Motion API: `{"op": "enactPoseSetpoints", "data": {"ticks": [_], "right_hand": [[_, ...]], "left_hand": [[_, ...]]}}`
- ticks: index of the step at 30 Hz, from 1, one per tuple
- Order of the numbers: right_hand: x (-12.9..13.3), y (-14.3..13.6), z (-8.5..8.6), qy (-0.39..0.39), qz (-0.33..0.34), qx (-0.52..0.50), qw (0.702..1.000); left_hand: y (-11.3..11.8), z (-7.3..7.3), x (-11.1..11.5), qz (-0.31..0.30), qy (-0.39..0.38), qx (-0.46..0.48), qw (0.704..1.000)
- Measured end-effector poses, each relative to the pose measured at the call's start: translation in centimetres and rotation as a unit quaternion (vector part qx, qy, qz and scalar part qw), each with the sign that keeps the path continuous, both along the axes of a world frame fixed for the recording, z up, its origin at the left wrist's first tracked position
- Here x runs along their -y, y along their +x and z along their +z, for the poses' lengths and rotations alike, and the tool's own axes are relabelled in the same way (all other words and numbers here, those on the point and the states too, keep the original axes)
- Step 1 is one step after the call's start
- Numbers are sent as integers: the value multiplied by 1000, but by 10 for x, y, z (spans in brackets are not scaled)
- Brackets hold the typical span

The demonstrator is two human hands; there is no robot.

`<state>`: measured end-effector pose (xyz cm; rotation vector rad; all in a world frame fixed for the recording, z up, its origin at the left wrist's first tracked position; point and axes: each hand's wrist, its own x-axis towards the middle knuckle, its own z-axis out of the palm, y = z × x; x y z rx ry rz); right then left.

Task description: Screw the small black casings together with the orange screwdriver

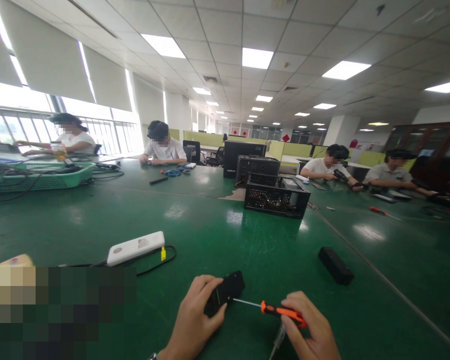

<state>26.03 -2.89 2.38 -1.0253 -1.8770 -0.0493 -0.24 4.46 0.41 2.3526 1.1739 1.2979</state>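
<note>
My left hand is closed around a small black rectangular device, thumb on its near side and fingers over the top. My right hand grips the orange-and-black handle of a screwdriver. The screwdriver's thin shaft points left, and its tip meets the near side of the device beside my left thumb. Under the right hand, a slim tool with a clear handle shows in part; whether it is held or lies on the table I cannot tell. Another black oblong block lies to the right.
On the green table a white oblong device with a black cable lies at left. A green basket of cables stands farther left. Open black computer cases stand ahead. Another screwdriver lies far right. Several people sit around the table.
</note>
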Motion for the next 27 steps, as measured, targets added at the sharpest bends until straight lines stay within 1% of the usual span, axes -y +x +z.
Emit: {"op": "enactPoseSetpoints", "data": {"ticks": [5,9,13,15,18,27], "right_hand": [[-2,0,-3,-17,1,5,1000],[-2,-1,-4,-7,2,25,1000],[-1,1,1,26,7,40,999],[0,4,4,31,0,31,999],[-1,7,7,7,-12,14,1000],[-1,-5,5,-21,16,18,999]], "left_hand": [[0,-1,0,-6,0,-9,1000],[1,0,1,-10,11,-10,1000],[0,-1,1,-15,12,-12,1000],[-1,-2,0,-12,7,-12,1000],[-1,-3,0,-11,-1,-12,1000],[-1,-1,2,-16,5,-5,1000]]}}
